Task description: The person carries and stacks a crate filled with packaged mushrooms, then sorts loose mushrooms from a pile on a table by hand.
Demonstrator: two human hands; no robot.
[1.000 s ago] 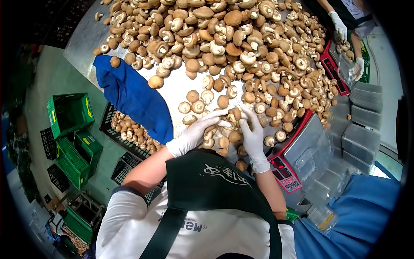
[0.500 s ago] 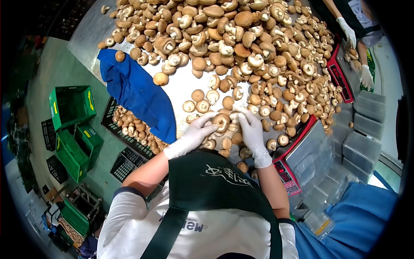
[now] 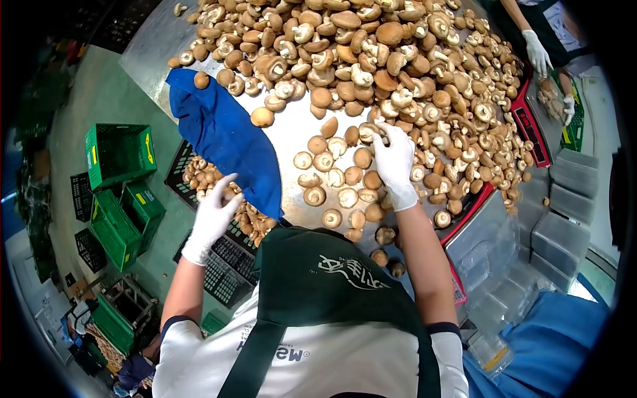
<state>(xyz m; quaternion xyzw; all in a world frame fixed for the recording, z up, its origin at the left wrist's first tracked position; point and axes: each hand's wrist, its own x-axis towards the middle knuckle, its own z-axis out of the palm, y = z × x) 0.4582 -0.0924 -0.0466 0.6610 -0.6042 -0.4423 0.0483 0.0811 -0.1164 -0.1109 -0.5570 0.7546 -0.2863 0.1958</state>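
Note:
My left hand, in a white glove, is over the black crate at the table's left side. Its thumb and fingers are apart with nothing between them, near the brown shiitake mushrooms in that crate. On the table, my gloved right hand has its thumb and fingertips closed at the edge of a shiitake mushroom by the front of the big pile. Several loose mushrooms, such as one with its stem up, lie between my hands and my apron.
A blue cloth drapes over the table's left edge. To the right are a red scale and stacked clear plastic trays. Green crates stand on the floor at left. A co-worker's gloved hand is by another scale.
My left hand has moved left off the table to the crate, and the mushroom between my hands has left them. My right hand has reached forward towards the pile. The view has shifted slightly.

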